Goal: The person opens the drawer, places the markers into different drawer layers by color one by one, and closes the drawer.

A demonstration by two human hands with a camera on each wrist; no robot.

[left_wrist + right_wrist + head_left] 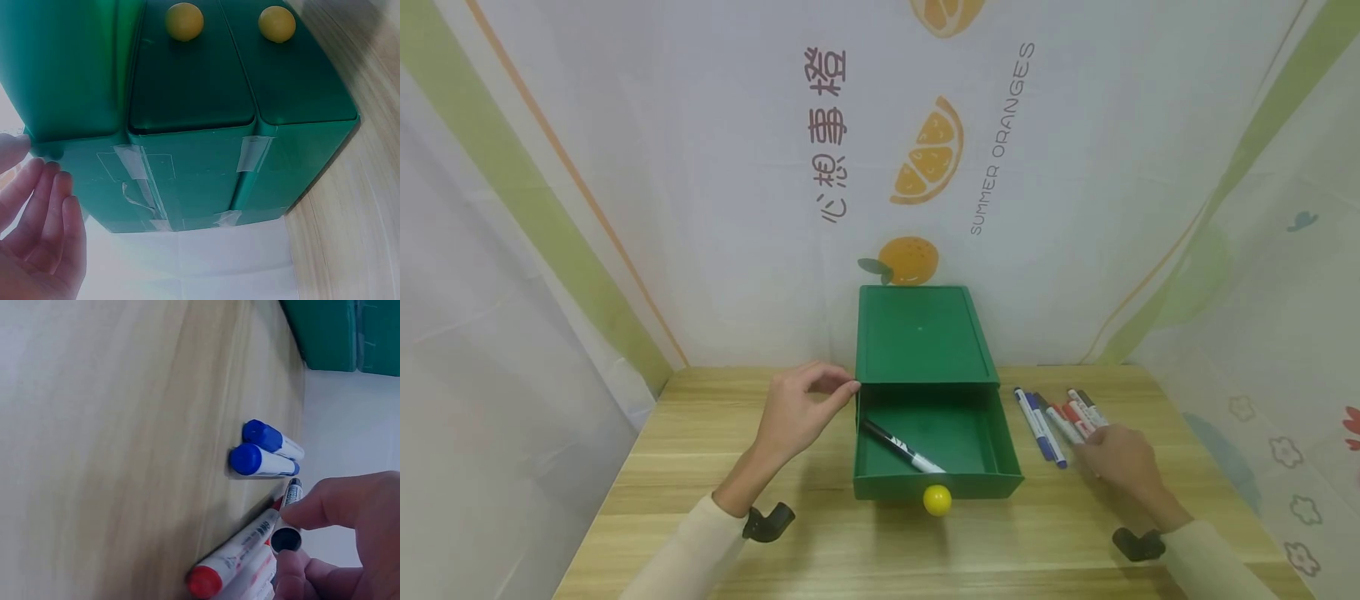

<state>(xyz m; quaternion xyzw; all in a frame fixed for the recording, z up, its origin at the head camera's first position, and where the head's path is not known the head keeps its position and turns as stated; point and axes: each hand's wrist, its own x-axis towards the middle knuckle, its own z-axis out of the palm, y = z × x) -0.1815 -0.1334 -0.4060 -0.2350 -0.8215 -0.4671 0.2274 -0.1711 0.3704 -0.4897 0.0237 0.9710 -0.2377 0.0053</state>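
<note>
My left hand is at the upper left edge of a green drawer cabinet, its fingertips touching the corner; in the left wrist view the fingers look fairly straight. The top drawer is pulled out, and a black-and-white marker lies slantwise in it. To the right of the cabinet, my right hand pinches a marker with a black end between thumb and fingers. Under and beside it lie red-capped markers. Two blue-capped markers lie nearer the cabinet.
A yellow knob sticks out from the open drawer's front. Two lower drawers with yellow knobs are closed below it. The cabinet stands on a wooden table, with a printed curtain behind and at the sides.
</note>
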